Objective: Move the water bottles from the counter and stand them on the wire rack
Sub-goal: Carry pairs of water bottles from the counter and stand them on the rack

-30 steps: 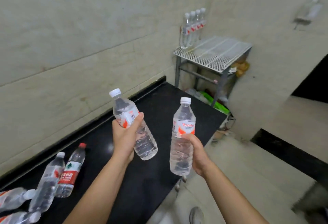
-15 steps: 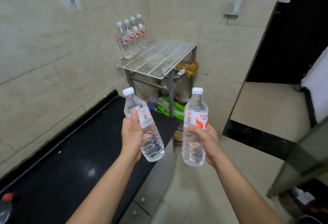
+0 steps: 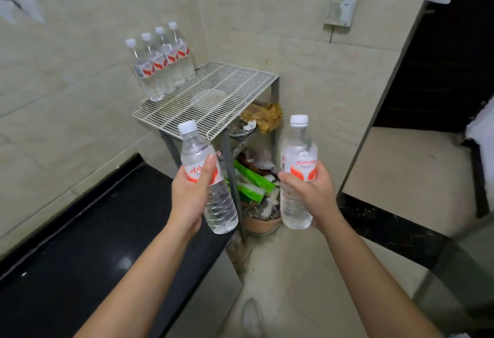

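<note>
head view. the left hand (image 3: 188, 198) is clamped around the middle of a clear water bottle (image 3: 207, 177) with a white cap and a red-and-white label; this bottle tilts, cap leaning toward the wall side, and is held in the air above the far end of the black desk (image 3: 88, 252). the right hand (image 3: 311, 196) is clamped around a second water bottle (image 3: 298, 171), held nearly upright in the air over the floor (image 3: 291, 270), past the desk's far end. the two held bottles are apart from each other. beyond them stands the wire rack (image 3: 213, 97), a white grid top on grey legs set in the corner of the tiled walls. a row of four bottles (image 3: 163, 62) stands upright along the rack's wall-side edge, touching or nearly touching one another; the rest of the grid top is bare. under the rack lie green packaging (image 3: 251, 180), a brown crumpled item (image 3: 264, 115) and a clay-coloured pot (image 3: 259, 224).
</note>
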Tool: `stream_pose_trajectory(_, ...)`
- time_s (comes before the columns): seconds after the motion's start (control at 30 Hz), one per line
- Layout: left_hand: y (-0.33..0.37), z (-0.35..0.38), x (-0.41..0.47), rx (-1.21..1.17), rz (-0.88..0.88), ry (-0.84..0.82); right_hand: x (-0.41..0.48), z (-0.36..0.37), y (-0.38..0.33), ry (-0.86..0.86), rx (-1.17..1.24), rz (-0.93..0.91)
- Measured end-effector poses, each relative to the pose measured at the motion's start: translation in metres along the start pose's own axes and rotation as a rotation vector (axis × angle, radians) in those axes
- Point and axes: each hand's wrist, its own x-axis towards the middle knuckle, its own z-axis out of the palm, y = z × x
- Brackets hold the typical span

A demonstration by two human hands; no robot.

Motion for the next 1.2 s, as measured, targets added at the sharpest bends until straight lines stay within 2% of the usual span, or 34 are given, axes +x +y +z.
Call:
stream_pose_trajectory(0.17, -0.005, 0.018, 0.106, 0.029, 0.112, -0.015, 0.103, 0.027, -0.003, -0.058, -0.175, -0.054)
stream_pose_trajectory(0.37, 0.022, 0.042, 0.230, 0.019, 0.195, 0.003, 0.226, 0.075, -0.031, -0.067, -0.353, -0.179)
stream_pose_trajectory(0.5, 0.038, 0.046, 0.296, -0.053, 0.157, 0.041, 0.287, 0.106, -0.047, -0.062, -0.322, -0.210)
stream_pose_trajectory(0.73, 0.050, 0.053, 0.374, -0.005, 0.215, 0.143, 0.387, 0.164, -0.050, -0.212, -0.176, -0.199)
stream_pose_trajectory(1.0, 0.044, 0.075, 0.423, 0.093, 0.213, 0.387, 0.491, 0.233, -0.052, -0.532, -0.136, -0.259)
stream_pose_trajectory(1.2, 0.026, 0.099, 0.426, 0.268, 0.126, 0.549, 0.547, 0.248, -0.026, -0.806, -0.225, -0.247)
